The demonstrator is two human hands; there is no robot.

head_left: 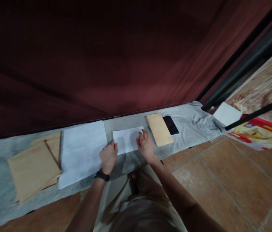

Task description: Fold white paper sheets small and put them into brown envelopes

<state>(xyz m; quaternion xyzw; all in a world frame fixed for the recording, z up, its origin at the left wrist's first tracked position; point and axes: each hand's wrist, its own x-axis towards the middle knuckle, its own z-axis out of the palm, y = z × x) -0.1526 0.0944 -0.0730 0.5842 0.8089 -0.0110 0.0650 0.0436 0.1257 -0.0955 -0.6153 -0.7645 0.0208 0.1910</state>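
A folded white sheet of paper lies on the grey cloth in front of me. My left hand, with a black wristband, rests on the sheet's near left corner, fingers curled and pressed on its edge. My right hand lies flat on the sheet's right end, fingers stretched out. To the left lies a larger stack of white paper. A tan envelope sits just right of my right hand.
A dark phone lies beside the tan envelope. Brown envelopes are piled at the far left. A dark red curtain hangs behind the cloth. Tiled floor, a colourful printed sheet and white paper lie at right.
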